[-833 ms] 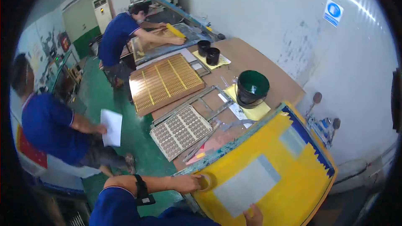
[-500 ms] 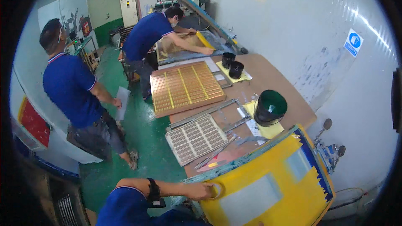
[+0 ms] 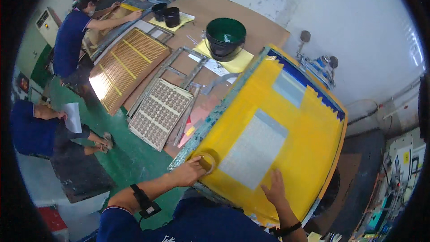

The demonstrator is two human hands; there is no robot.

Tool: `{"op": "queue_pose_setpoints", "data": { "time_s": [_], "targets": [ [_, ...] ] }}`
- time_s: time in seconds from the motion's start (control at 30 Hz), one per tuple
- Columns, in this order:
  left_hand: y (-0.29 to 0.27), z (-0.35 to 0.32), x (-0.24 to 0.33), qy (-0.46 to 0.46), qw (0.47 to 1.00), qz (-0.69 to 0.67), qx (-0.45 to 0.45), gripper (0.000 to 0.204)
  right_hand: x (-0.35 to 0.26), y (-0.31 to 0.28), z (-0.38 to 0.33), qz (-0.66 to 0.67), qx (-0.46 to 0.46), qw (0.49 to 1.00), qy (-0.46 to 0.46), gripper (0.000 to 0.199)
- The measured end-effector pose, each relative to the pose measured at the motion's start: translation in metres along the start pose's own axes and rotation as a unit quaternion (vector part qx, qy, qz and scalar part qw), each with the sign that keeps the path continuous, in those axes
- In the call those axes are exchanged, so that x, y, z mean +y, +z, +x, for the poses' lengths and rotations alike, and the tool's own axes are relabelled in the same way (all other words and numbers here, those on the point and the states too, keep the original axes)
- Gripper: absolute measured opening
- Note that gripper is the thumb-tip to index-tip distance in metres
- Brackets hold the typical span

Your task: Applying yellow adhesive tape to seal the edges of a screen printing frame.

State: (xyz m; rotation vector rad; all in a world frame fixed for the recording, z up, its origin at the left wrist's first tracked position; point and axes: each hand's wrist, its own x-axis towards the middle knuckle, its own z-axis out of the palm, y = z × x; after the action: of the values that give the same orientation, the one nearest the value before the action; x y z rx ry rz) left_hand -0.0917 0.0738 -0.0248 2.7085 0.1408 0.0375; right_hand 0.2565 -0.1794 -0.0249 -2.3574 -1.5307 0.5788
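In front of me lies a large framed printing screen (image 3: 309, 139), yellow with two pale rectangular areas and a jagged blue strip along its far edge. At its near left corner my left hand (image 3: 187, 172) is closed on a roll of tape (image 3: 213, 160), tan and ring-shaped, held against the yellow surface. My right hand (image 3: 274, 189) is open, fingers spread, over the screen beside the lower end of the larger pale area. Whether its palm touches the mesh I cannot tell.
Left of the screen, a brown table (image 3: 251, 6) carries a patterned sheet stack (image 3: 159, 112), metal frames (image 3: 183, 65), a copper-coloured panel stack (image 3: 130, 65) and a dark bucket (image 3: 224, 40). One co-worker (image 3: 71, 40) bends over another screen; a second person (image 3: 33, 127) holds a white sheet.
The view has swung right and down over the screen. My right hand has come into sight above it. My left hand still holds the tape roll at the near left corner.
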Motion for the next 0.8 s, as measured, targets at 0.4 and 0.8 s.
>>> {"op": "queue_pose_setpoints", "data": {
  "time_s": [0.4,0.8],
  "targets": [
    [0.001,0.003,-0.003,-0.001,0.999,0.01,0.044,0.019,-0.086,0.027,0.04,-0.088,-0.079,0.977,-0.179,0.077],
    [0.006,0.008,0.003,-0.016,0.999,-0.035,0.008,0.025,-0.069,0.042,0.031,-0.106,-0.07,0.962,-0.24,0.075]
  ]
}}
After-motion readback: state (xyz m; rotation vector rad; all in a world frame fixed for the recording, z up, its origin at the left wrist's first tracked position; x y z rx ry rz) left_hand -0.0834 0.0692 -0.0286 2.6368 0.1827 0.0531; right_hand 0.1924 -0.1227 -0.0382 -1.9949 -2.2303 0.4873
